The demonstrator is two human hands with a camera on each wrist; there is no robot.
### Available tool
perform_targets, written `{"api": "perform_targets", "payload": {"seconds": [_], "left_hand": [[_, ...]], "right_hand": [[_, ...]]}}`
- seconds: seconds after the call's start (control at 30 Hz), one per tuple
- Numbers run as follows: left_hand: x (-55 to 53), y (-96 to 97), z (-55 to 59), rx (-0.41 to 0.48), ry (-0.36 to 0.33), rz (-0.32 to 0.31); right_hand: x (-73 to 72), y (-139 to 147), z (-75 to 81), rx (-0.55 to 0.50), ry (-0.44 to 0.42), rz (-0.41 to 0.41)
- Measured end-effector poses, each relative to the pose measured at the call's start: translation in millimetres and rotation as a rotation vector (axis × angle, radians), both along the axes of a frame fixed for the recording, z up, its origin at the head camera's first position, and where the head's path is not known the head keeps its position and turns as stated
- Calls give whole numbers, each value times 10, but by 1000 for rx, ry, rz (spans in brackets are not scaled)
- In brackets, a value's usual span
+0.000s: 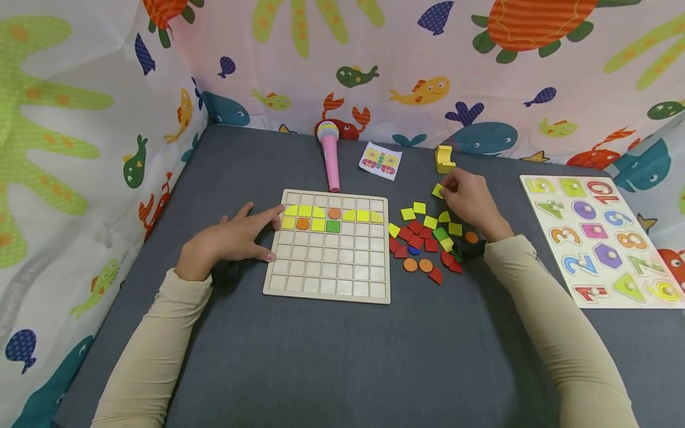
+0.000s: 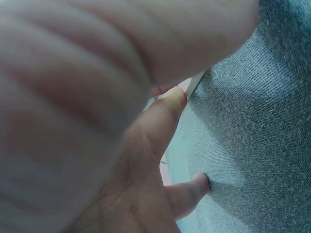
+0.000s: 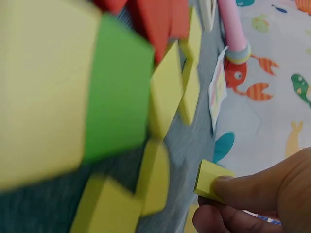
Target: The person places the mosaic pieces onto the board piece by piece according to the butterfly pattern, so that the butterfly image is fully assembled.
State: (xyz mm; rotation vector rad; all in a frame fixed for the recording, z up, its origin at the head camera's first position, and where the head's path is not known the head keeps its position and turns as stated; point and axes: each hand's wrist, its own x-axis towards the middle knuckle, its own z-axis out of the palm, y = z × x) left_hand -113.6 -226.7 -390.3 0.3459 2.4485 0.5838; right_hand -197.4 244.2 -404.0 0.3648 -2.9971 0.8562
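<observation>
My right hand (image 1: pixel 472 199) pinches a yellow square tile (image 1: pixel 437 191) between thumb and fingers, beyond a heap of loose tiles. In the right wrist view this tile (image 3: pixel 208 175) is held at its edge. A wooden grid board (image 1: pixel 327 274) lies in front of me. Its upper rows carry yellow tiles (image 1: pixel 363 216), two orange discs (image 1: pixel 302 224) and a green square (image 1: pixel 333 226). At the board's left edge, my left hand (image 1: pixel 227 241) rests with spread fingers, index and thumb touching the rim. In the left wrist view its fingers (image 2: pixel 160 126) meet the board's side.
Red, yellow, green and orange loose tiles (image 1: pixel 415 226) lie right of the board. Behind stand a pink microphone (image 1: pixel 331 160), a butterfly pattern card (image 1: pixel 380 160) and a yellow block (image 1: pixel 444 159). A number puzzle board (image 1: pixel 599 244) lies far right. Sea-animal cloth (image 1: pixel 321 71) borders the table.
</observation>
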Motion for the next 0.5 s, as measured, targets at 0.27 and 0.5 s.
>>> {"api": "perform_targets", "payload": {"seconds": [0.27, 0.5], "left_hand": [[-14, 8, -35, -9, -3, 9], [-11, 4, -42, -12, -7, 15]], "right_hand": [[56, -257, 71, -20, -16, 56], [132, -539, 103, -67, -1, 153]]}}
